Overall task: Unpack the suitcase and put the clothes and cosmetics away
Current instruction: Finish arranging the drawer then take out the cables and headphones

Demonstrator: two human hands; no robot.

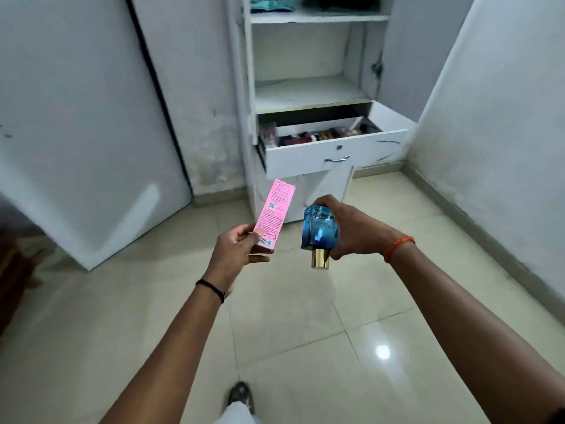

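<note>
Left fingers [256,237] pinching pink box [274,214], right hand [351,229] gripping blue bottle [319,231]

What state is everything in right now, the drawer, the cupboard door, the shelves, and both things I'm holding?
Drawer: pulled open, cosmetics inside.
Cupboard door: swung open.
Top shelf: folded clothes on it.
Middle shelf: bare as far as shows.
Pink box: closed, held upright in the left hand.
Blue perfume bottle: capped, upside down, gripped by the right hand.
</note>
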